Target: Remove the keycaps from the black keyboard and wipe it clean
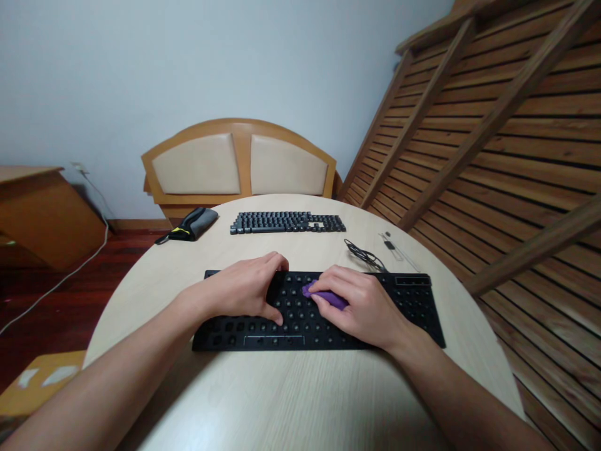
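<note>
A black keyboard base (300,316) with its keycaps off lies across the near part of the round table. My left hand (246,285) rests on its left half, thumb and fingers spread apart. Pinched in my right hand (359,300) is a purple cloth (331,297), which meets the switches near the keyboard's middle. My right palm hides part of the base. Farther back, the removed keycaps (277,222) are laid out in rows in a keyboard pattern.
A coiled black cable (364,255) lies behind the base at right. Beside it are small tools (392,246). A dark grey and black pouch (192,224) sits at the table's left edge. Slatted wood (469,125) leans at right; a wooden headboard (244,163) stands behind the table (282,388).
</note>
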`<action>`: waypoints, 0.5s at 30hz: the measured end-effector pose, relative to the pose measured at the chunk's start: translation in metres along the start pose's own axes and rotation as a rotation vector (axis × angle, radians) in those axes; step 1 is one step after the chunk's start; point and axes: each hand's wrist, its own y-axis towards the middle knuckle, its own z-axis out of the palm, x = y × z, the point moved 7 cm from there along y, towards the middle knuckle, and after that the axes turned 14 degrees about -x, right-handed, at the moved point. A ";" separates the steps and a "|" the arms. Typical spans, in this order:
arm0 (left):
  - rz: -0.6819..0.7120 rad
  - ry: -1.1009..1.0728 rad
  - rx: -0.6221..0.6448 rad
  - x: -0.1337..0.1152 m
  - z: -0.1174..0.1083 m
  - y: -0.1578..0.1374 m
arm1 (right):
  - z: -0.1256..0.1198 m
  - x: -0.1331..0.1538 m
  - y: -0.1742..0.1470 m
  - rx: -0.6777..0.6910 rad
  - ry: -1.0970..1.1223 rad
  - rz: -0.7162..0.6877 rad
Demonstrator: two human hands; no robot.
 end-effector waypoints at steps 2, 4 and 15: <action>0.002 0.003 -0.002 0.001 0.001 0.000 | 0.006 0.002 -0.002 0.073 -0.036 -0.044; -0.001 0.005 -0.001 0.002 0.001 0.000 | 0.013 0.003 -0.004 0.157 -0.104 -0.064; -0.040 -0.070 0.060 0.013 0.012 0.003 | 0.029 0.010 -0.014 0.384 -0.185 -0.071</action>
